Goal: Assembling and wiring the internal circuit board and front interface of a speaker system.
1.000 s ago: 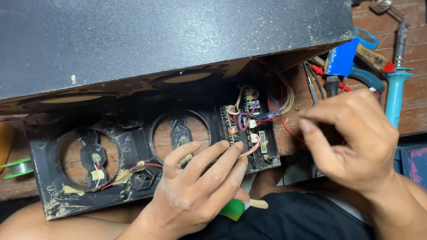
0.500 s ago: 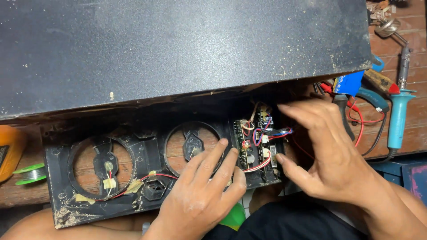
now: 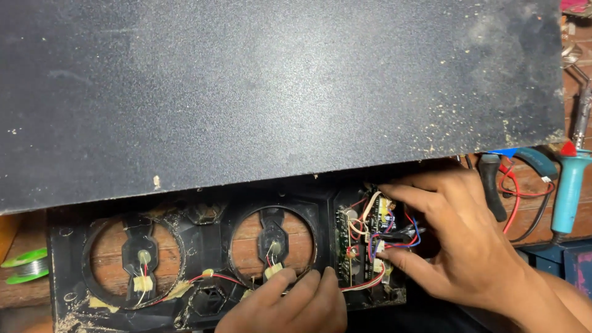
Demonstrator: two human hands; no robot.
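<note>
Right hand (image 3: 468, 246) shifted onto wired circuit board (image 3: 364, 246).

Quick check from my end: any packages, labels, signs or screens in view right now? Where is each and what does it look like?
None that I can make out: no package, sign or screen.
Nearest candidates carry no readable label:
Circuit board: lower right in the black panel, green, with red, blue and white wires; right hand on it.
Solder spool: far left edge, green flanges.
Soldering iron: far right, light blue handle.
Left hand: bottom centre on the panel.
</note>
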